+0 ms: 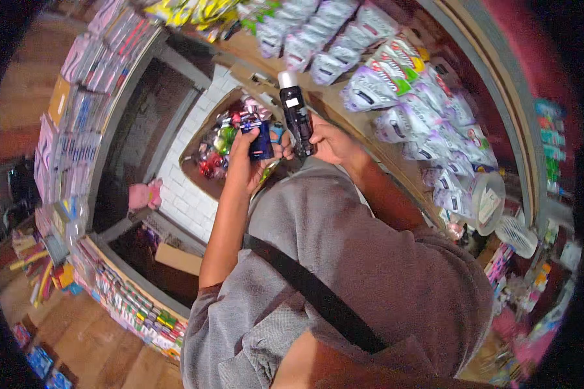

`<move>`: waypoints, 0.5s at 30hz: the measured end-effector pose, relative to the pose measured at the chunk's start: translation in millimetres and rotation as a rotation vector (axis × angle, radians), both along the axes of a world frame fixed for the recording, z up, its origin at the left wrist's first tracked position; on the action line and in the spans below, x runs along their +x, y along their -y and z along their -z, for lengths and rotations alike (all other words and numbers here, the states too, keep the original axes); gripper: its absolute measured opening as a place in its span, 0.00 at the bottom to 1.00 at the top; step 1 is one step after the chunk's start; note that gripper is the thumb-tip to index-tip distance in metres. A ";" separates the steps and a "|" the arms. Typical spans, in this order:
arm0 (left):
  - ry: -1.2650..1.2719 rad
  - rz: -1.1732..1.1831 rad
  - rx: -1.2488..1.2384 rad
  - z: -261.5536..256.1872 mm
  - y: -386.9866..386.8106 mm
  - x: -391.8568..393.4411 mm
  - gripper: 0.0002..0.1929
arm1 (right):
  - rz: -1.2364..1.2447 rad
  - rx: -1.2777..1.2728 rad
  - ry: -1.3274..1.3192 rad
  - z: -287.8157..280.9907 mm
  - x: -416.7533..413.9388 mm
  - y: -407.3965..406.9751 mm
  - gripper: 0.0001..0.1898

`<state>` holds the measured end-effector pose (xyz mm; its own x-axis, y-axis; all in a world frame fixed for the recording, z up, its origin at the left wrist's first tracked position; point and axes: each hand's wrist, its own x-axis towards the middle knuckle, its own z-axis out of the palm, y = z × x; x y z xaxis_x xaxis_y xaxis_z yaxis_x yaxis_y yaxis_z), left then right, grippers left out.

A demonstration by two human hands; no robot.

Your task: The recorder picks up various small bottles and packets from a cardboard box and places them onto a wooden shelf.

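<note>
My left hand [248, 153] is shut on a dark blue box or flat bottle [259, 141], with the thumb across its front. Beside it stands a tall black bottle [297, 116] with a white cap, held upright at its lower part by my right hand [328, 141]. A small blue item [276, 130] shows between the two, by the fingers of my left hand. Below and behind my left hand is an open cardboard box [187, 171] holding many small red, green, pink and silver things, too blurred to name.
A wooden shelf [338, 97] with rows of whitish-purple pouches [370, 87] runs along the right. Packaged goods [82, 116] line the left shelf. A pink plush toy [145, 194] sits by the white brick-pattern surface [190, 199]. A white fan [516, 237] is at far right.
</note>
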<state>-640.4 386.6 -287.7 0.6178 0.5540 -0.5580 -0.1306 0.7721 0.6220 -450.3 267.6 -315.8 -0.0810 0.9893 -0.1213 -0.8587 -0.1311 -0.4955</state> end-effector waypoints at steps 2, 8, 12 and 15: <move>0.093 0.090 0.002 -22.2 12.2 21.7 0.17 | 0.064 0.050 0.161 -24.9 17.1 15.9 0.26; 0.380 0.332 0.088 -69.6 58.5 90.8 0.17 | 0.378 0.033 0.264 -85.3 48.0 73.9 0.22; 0.444 0.470 0.120 -90.6 97.5 134.8 0.19 | 0.603 0.037 0.282 -109.0 71.2 127.5 0.27; 0.396 0.501 0.149 -105.7 124.6 153.7 0.19 | 0.680 -0.092 0.637 -139.5 83.8 161.3 0.23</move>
